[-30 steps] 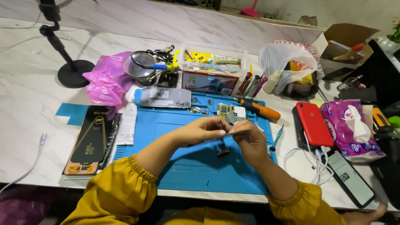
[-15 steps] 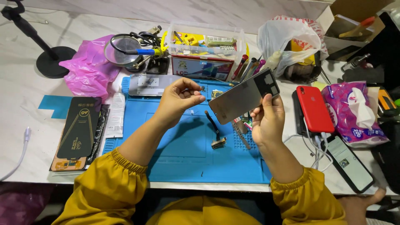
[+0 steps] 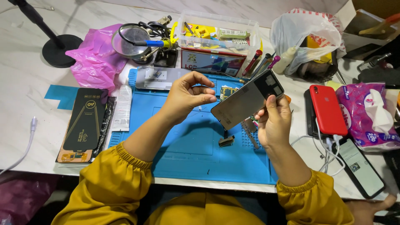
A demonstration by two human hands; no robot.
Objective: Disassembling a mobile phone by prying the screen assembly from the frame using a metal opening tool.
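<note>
Right hand: the right hand [image 3: 273, 123] is raised above the blue work mat [image 3: 183, 141], its thumb and fingers clamped on the right edge of a phone back panel [image 3: 248, 102].
Phone back panel: a flat grey plate with a dark camera block at its upper right corner, held tilted in the air over the mat's right half, lower left corner pointing down toward the mat.
Left hand: the left hand [image 3: 185, 96] hovers just left of the panel, not touching it; thumb and forefinger are pinched close together and the other fingers curl in. Whether something tiny sits between the fingertips is hard to tell from this view.
Under the panel: a small dark part [image 3: 226, 141] lies on the mat below the panel, with a narrow metal piece [image 3: 250, 130] just to its right.
Mat, far edge: a silver phone frame [image 3: 156, 78] lies flat at the upper left corner of the mat.
Left of the mat: a black screen-protector box [image 3: 85, 123] rests on the white table [image 3: 25, 96], beside a white tube [image 3: 123, 108].
Behind the mat: a round magnifier on a stand [image 3: 131, 41], a pink plastic bag [image 3: 93, 60] and a clear parts box [image 3: 216, 33].
Right of the mat: a red phone [image 3: 327, 109] lies face down, with a tissue pack [image 3: 368, 116] next to it.
</note>
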